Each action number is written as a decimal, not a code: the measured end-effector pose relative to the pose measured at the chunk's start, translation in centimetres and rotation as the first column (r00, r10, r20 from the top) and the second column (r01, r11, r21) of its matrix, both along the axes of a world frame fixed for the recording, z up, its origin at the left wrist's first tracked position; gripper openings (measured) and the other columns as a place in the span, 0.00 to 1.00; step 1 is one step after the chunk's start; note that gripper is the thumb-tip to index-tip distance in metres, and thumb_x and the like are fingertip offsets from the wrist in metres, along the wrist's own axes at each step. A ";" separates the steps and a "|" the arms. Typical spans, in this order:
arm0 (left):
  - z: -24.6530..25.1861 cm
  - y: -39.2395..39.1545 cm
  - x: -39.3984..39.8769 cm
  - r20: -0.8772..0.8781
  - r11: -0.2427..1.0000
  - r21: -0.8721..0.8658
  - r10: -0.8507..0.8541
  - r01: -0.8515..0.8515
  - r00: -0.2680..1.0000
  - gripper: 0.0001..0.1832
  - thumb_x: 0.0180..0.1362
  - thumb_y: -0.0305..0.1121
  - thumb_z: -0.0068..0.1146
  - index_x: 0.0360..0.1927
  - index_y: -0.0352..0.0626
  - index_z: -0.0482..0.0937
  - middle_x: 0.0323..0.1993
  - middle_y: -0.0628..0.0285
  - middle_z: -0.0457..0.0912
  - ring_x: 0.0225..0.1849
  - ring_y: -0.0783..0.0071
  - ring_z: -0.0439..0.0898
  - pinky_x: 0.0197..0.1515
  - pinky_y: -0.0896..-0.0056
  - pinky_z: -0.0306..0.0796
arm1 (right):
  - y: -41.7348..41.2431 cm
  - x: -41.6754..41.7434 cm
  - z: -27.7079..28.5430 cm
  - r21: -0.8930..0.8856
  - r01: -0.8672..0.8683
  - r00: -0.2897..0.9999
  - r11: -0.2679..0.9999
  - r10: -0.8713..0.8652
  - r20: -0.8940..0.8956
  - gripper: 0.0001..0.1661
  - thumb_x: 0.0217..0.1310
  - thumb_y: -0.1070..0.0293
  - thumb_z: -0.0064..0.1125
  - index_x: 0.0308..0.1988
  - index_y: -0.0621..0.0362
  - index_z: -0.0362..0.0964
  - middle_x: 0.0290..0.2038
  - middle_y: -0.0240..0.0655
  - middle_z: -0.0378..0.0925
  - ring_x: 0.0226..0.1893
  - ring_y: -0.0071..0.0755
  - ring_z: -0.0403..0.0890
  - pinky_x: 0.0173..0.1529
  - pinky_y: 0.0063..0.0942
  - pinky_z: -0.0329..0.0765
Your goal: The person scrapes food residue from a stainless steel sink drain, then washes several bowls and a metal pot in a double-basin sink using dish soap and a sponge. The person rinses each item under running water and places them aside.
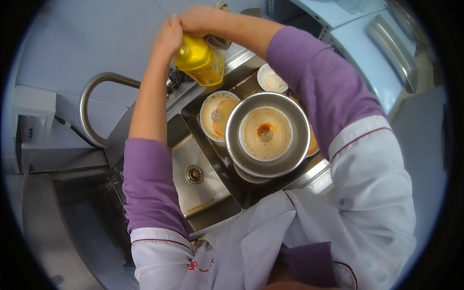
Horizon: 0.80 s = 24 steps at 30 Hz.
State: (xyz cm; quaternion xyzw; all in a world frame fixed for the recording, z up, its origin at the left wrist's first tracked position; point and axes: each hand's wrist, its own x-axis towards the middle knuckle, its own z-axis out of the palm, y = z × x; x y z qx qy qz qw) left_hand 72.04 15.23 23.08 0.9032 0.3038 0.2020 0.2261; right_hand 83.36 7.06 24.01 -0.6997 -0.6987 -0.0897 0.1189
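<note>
Both my hands meet at the far top edge of the picture, over the yellow plastic bottle [203, 59], which stands on the ledge behind the sink. My left hand [167, 38] is curled at the bottle's top left. Beside it, touching, my right hand [197, 20] bends over the top; what the fingers hold is hidden. Nearer to me, a steel bowl [232, 145] with a soiled white dish [286, 136] in it sits over the right sink basin. Soiled dishes lie around it: one at its left [208, 116] and a small one [270, 78] behind.
The left sink basin [188, 156] has a drain strainer [194, 174] and brown residue. A curved steel faucet pipe [85, 101] rises at the left. A crumpled cloth [219, 42] lies right of the bottle. A white electrical box [36, 105] is on the left wall.
</note>
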 end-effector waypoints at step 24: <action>1.0 -4.9 -1.5 -0.032 0.996 0.027 0.081 -0.081 0.996 0.39 0.63 0.64 0.21 0.70 0.49 0.51 0.65 0.47 0.63 0.66 0.45 0.60 0.67 0.54 0.53 | 0.4 1.2 -1.5 0.044 -0.051 0.998 0.998 0.053 -0.043 0.16 0.59 0.61 0.45 0.40 0.57 0.76 0.37 0.44 0.81 0.40 0.49 0.81 0.43 0.42 0.77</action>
